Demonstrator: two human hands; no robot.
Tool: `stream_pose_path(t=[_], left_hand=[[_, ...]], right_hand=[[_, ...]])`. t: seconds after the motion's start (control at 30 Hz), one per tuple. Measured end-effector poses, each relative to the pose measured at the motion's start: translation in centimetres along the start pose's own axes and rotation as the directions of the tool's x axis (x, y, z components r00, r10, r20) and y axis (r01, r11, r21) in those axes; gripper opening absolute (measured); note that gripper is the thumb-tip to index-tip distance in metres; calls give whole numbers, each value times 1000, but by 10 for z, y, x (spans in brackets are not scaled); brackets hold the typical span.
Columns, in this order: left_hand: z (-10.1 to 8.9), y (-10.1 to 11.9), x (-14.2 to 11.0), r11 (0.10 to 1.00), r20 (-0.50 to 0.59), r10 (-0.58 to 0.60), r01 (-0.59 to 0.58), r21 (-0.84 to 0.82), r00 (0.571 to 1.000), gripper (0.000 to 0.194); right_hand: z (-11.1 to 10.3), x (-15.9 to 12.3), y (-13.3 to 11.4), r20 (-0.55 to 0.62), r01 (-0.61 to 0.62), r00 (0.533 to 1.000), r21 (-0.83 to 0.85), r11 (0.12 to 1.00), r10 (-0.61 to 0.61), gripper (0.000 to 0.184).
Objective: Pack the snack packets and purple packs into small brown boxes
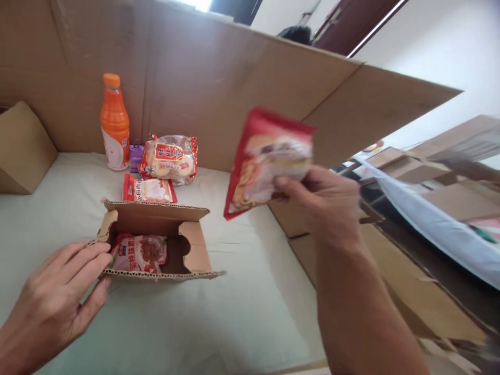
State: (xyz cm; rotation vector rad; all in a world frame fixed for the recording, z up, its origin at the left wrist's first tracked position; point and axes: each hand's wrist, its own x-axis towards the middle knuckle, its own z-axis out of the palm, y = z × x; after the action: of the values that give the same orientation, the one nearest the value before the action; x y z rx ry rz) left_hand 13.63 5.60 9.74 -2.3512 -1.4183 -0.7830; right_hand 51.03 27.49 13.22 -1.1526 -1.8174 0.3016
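My right hand (330, 205) holds a red snack packet (263, 156) up in the air, pinching its lower right side between thumb and fingers; the packet is slightly blurred. At the left, my left hand (62, 291) grips the left wall of a small open cardboard box (156, 212), thumb outside and fingers over the edge. Inside that box lies a red-and-pink snack packet (144, 252), toward the left end. Behind the box a red-and-white snack packet (152, 190) lies flat, its lower part hidden by the box flap.
An orange drink bottle (114, 127) stands upright at the back, beside a purple packet (136, 157) and a clear-and-red snack bag (170, 159). A tall cardboard wall (219, 88) borders the pale cloth surface (187, 323). Another cardboard piece (25, 148) stands at left; flattened cardboard (414, 281) lies at right.
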Motion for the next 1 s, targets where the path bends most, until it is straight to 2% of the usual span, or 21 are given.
stream_pose_path(t=[0.03,0.07,0.13,0.17,0.23,0.27,0.33,0.4,0.47,0.5,0.57,0.67,0.8,0.83,0.9,0.97,1.0], left_hand=[[0,2,2,1000,-8,-6,6,4,1000,17],[1,3,3,1000,-13,-9,9,5,1000,17],[2,6,4,1000,-22,-24,25,6,999,15],[3,8,4,999,-29,-32,32,7,999,15],[5,11,2,998,-49,-56,56,7,997,13],[6,13,1,997,-63,-70,71,5,996,13],[7,16,-3,995,-94,-96,95,-6,991,12],[8,18,-7,993,-120,-119,118,-21,986,8],[8,19,-9,991,-127,-131,128,-31,983,7],[8,19,-10,991,-126,-130,127,-32,983,7],[9,19,-10,993,-123,-120,117,-32,985,8],[11,18,-8,993,-126,-114,110,-37,985,7],[14,20,-6,990,-136,-136,131,-45,981,5],[15,21,-6,990,-136,-139,134,-47,981,5],[15,22,-6,990,-135,-139,133,-51,981,7],[16,22,-6,990,-134,-134,127,-60,982,8],[16,22,-5,990,-135,-133,125,-65,982,8]], right_hand=[[4,-5,-14,-141,46,990,173,984,-22,20],[12,-10,-29,-235,98,972,315,944,-23,22],[38,-22,-59,-268,156,963,513,844,-16,26],[53,-29,-73,-219,145,975,576,805,-19,26],[81,-44,-92,-33,57,998,641,765,-47,26],[92,-51,-98,86,2,994,642,767,-74,25],[103,-63,-102,310,-67,941,558,827,-133,20],[100,-68,-102,481,-6,859,346,938,-173,11],[87,-68,-103,625,188,760,57,980,-182,11],[79,-67,-106,687,303,705,-65,951,-178,14],[66,-63,-117,794,505,586,-199,840,-164,12],[65,-55,-138,899,673,419,-213,709,-127,5],[95,-46,-148,990,777,134,-84,624,-33,17],[103,-44,-147,997,792,76,-50,608,-18,21],[115,-41,-145,1000,806,13,-2,592,-15,26],[123,-41,-143,999,801,-20,42,597,-44,24],[125,-41,-142,998,796,-21,55,603,-63,22]])
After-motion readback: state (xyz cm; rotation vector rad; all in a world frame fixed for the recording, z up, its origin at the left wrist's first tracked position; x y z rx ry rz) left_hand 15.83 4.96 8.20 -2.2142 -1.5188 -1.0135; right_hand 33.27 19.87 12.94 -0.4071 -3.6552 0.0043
